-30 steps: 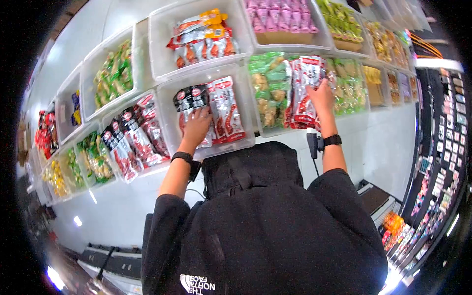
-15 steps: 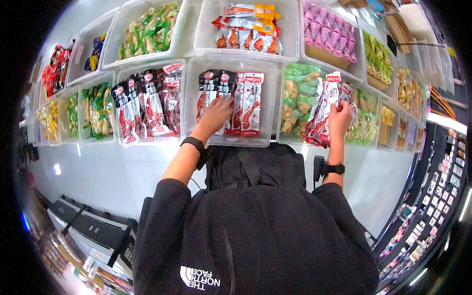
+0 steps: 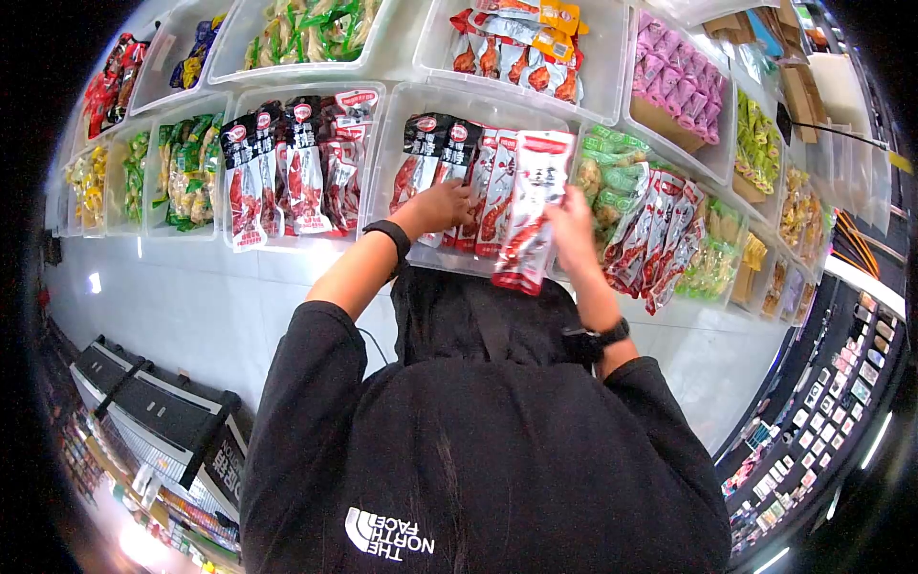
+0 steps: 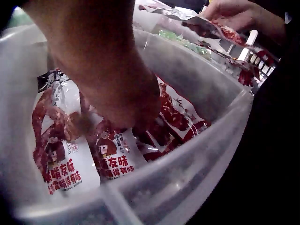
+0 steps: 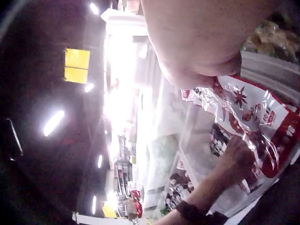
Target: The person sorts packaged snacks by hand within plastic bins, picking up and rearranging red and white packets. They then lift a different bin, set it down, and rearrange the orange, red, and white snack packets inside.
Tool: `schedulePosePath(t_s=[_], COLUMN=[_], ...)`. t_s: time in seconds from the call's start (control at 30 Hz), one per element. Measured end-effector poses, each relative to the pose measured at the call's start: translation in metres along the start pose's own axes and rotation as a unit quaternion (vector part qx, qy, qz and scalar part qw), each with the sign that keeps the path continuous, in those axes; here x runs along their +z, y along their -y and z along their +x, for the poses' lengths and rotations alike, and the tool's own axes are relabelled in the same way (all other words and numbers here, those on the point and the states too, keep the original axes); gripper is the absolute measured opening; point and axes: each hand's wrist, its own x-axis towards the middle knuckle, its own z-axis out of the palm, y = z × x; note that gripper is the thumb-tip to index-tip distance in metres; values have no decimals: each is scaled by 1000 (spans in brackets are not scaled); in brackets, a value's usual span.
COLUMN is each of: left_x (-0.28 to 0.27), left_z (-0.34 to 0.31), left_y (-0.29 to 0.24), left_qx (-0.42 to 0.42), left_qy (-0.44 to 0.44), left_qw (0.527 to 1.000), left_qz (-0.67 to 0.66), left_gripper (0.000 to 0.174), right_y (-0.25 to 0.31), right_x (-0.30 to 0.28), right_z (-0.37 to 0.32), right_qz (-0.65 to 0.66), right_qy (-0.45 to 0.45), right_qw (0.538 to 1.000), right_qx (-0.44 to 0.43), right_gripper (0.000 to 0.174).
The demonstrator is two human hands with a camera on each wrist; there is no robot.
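Centre bin [image 3: 459, 99]: one clear plastic container, serving as landmark and standing in front of the person's torso.

Left hand [image 3: 442, 206]: one, reaching into the centre bin, resting on the packets there; its fingertips are being hidden, so whether it is gripping one cannot be told.

Right hand [image 3: 574, 231]: one, grasping the held packet by its side edge, above the right side of the centre bin.

Held packet [image 3: 535, 206]: one, red and white, slanting over the centre bin's right side, its lower end extending past the front rim.

Black-topped packets [image 3: 422, 158]: lying in the left part of the centre bin.

Red-and-white packets [image 3: 494, 191]: lying to their right, in the same bin, beside the held packet.

Loose red packets [image 3: 650, 234]: a group, lying slanted to the right of the centre bin, between green packs [image 3: 612, 167] and green-and-clear packs [image 3: 715, 256].

Orange-topped packets [image 3: 557, 43]: lying in a bin behind the centre bin.

Pink packets [image 3: 677, 81]: filling a bin behind and to the right of the centre bin.
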Motion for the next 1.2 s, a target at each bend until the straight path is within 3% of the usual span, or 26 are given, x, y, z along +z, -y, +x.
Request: schedulePosePath(t_s=[0.03, 0.13, 0.27, 0.33, 0.47, 0.53, 0.57, 0.73, 0.8, 0.93, 1.2], left_x=[0, 7, -7, -7, -14, -15, -15, -19, -18, -17, -12], left_z=[-4, -5, -4, -4, -7, -10, -11, -14, -14, -12, -10], left_y=[-1, 1, 1, 1, -1, -3, -3, -5, -5, -7, -12], left_qx=[4, -24, -41, -67, -76, -93, -90, -98, -101, -117, -131], left_qy=[-66, -53, 4, -34, -39, -119, -118, -105, -96, -115, -108], left_qw=[997, 997, 999, 994, 990, 980, 980, 976, 980, 975, 974], left_qz=[43, 45, 10, -83, -115, -129, -130, -164, -143, -150, -153], left_gripper=[12, 12, 12, 15, 16, 17, 17, 26, 24, 22, 29], right_y=[-4, -23, -37, -36, -38, -31, -27, -34, -36, -21, -12], right_x=[19, 48, 68, 72, 73, 73, 73, 84, 91, 96, 101], right_z=[6, 31, 44, 46, 52, 49, 47, 45, 44, 33, 26], right_qz=[-21, -74, -58, -165, -176, -194, -210, -228, -259, -191, -277], right_qy=[-47, -97, -115, -142, -172, -180, -187, -159, -194, -159, -123], right_qw=[999, 992, 991, 976, 969, 964, 959, 960, 940, 967, 949], right_qx=[1, 40, 27, -5, -2, 1, 1, -20, -109, -64, -84], right_gripper=[41, 34, 28, 29, 32, 33, 33, 33, 33, 30, 40])
